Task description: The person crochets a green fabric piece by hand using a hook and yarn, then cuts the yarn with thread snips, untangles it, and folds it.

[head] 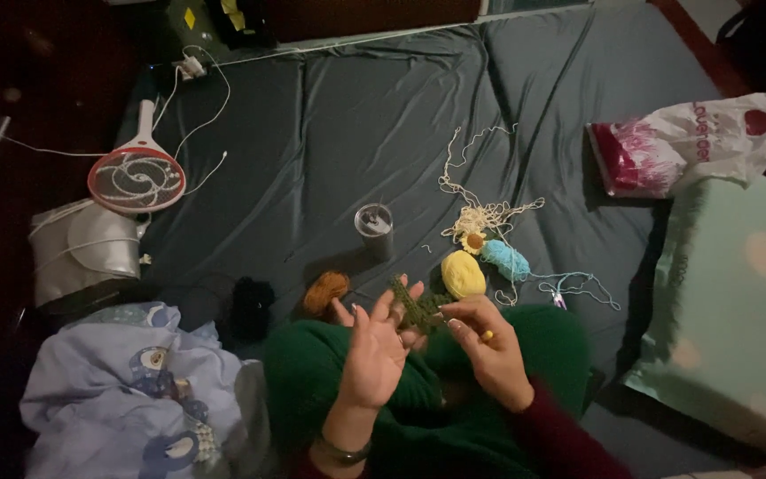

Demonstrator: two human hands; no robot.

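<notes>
My left hand (374,348) is raised over my lap, fingers spread, its fingertips touching a small dark green crocheted piece (418,308). My right hand (489,348) pinches the other end of that piece, and a yellow tip, likely a crochet hook's end (488,335), shows in its fingers. Both hands hover over my green-clad crossed legs (454,417). Just beyond the hands lie a yellow yarn ball (463,273), a light blue yarn ball (505,259), an orange-brown yarn ball (325,291) and a tangle of cream yarn (482,211).
A dark grey sheet (356,133) covers the mattress. On it stand a small grey cup (375,229) and a black yarn clump (250,303). A racket-shaped swatter (137,173) lies left, a plastic bag (684,142) right, a pale green pillow (738,302) beside it, blue cloth (126,390) bottom left.
</notes>
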